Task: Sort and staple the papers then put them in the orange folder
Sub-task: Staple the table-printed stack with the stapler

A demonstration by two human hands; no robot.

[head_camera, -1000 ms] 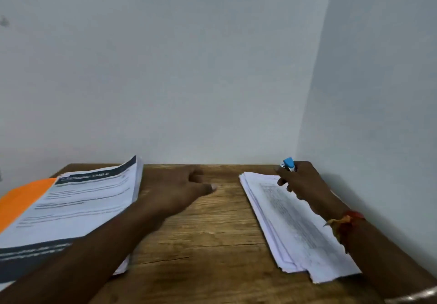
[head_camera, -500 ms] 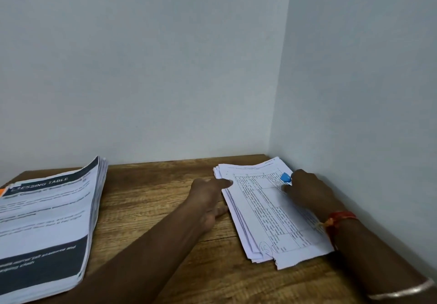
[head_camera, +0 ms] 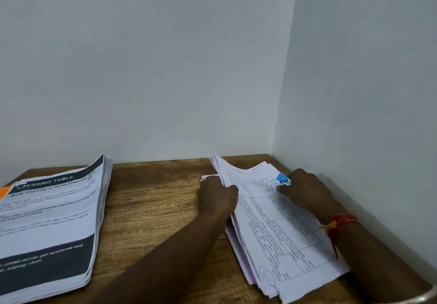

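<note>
Two-handed at the loose papers, lying along the right edge of the tabletop and reaching up to its rear right corner. Pinching the left edge of the upper sheets with the left grip, thumb on top and fingers curled underneath, and holding those sheets bowed upward at their far end, clear of the sheets below. Resting the right grip on the top sheet near the rear edge while clutching a small blue tool in curled fingers, its blue tip poking out toward the left. Wearing a red thread on the right wrist. Lying by the left edge, well apart from the loose papers: a thicker printed stack with dark bands. Showing only as a sliver at the far left edge, partly covered by that stack: the orange folder.
</note>
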